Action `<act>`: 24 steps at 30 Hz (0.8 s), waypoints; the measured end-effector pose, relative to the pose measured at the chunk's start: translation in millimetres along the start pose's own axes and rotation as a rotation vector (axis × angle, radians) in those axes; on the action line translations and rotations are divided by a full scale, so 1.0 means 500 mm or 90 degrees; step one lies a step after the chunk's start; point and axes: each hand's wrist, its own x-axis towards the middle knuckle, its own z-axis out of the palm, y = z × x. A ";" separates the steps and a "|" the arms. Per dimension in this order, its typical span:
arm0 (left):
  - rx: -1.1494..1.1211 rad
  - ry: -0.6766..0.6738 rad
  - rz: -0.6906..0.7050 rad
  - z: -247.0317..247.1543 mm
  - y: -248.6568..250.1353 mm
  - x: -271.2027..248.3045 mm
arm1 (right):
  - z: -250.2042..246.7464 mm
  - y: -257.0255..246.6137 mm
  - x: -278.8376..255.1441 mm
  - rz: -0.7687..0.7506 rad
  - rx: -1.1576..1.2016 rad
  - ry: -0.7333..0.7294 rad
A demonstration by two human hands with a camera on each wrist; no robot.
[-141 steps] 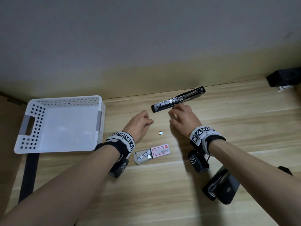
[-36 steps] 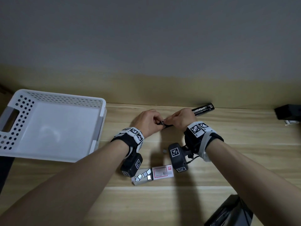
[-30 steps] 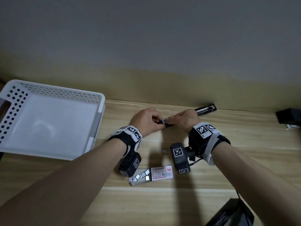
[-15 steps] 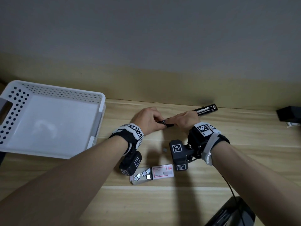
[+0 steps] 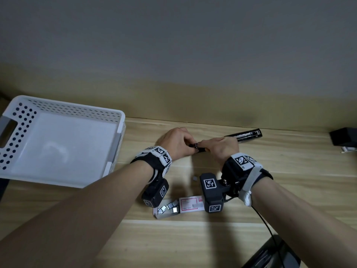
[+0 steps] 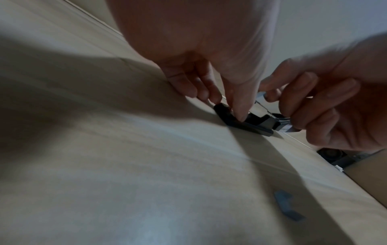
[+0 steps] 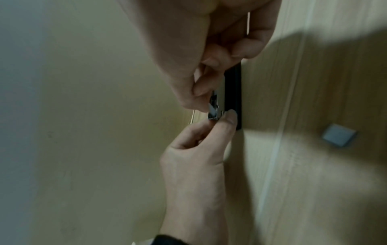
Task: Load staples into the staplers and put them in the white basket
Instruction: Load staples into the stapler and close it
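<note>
A black stapler [image 5: 246,134] lies opened flat near the back wall. My left hand [image 5: 188,145] grips its near end, fingers curled down on the black end piece [image 6: 240,121]. My right hand [image 5: 204,147] pinches a small silver staple strip [image 5: 196,145] over the stapler's metal channel [image 7: 222,92]; the left wrist view shows the strip [image 6: 288,128] under the right hand's fingers. The white basket [image 5: 117,132] stands at the left with nothing in it. An open staple box [image 5: 185,206] with several loose strips lies below my wrists.
A loose staple piece [image 5: 194,178] lies on the wooden table between my wrists. A second black stapler [image 5: 274,256] sits at the bottom right corner. Another black object [image 5: 343,138] is at the far right edge. The wall runs close behind the stapler.
Since 4.7 s ago both hands have closed in on the stapler's left end with a staple strip. Over the last second they barely move.
</note>
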 end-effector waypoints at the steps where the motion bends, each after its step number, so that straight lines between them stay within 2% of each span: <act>1: -0.001 0.000 0.001 -0.001 0.000 0.000 | 0.000 0.000 -0.003 -0.003 -0.010 0.009; 6: 0.003 0.005 0.014 0.001 0.002 -0.002 | -0.025 0.000 -0.013 -0.032 0.083 0.023; 10: -0.026 -0.003 0.027 -0.013 0.006 -0.017 | -0.061 0.027 -0.027 -0.042 0.077 -0.004; 17: 0.038 -0.012 0.021 -0.048 -0.019 -0.095 | -0.051 0.085 -0.075 0.005 0.010 -0.134; 24: 0.050 -0.066 0.016 -0.017 0.004 -0.124 | -0.030 0.113 -0.063 0.020 -0.017 -0.061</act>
